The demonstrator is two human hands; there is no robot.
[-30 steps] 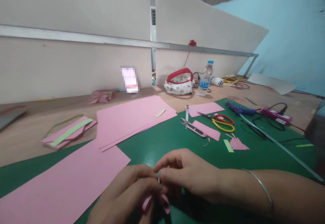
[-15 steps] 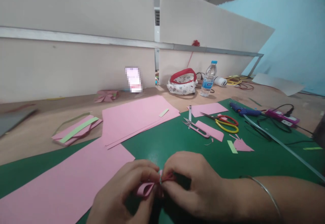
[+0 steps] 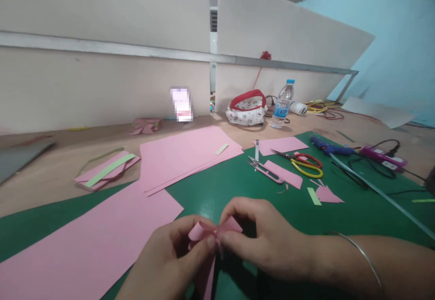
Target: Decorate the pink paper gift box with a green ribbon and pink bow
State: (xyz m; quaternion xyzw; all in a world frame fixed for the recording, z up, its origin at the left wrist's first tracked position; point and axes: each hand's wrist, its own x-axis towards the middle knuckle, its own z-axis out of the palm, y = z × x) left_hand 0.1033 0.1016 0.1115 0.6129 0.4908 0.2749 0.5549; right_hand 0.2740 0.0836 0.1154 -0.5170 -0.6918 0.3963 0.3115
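In grip: pink paper bow (image 3: 199,230), pinched near middle by left hand (image 3: 165,254) and right hand (image 3: 268,233); beyond grip, snips (image 3: 268,172) and scissors (image 3: 292,157); left of grip, pink sheet (image 3: 88,241)

The head camera looks down across the table (image 3: 41,186).

Ahead of the hands (image 3: 272,243), bare green mat (image 3: 207,193) leaves a passage between pink sheets (image 3: 183,155) at left and snips (image 3: 266,170) at right, scissors (image 3: 292,157) and a slanting pale stick (image 3: 380,195) obstructing farther right.
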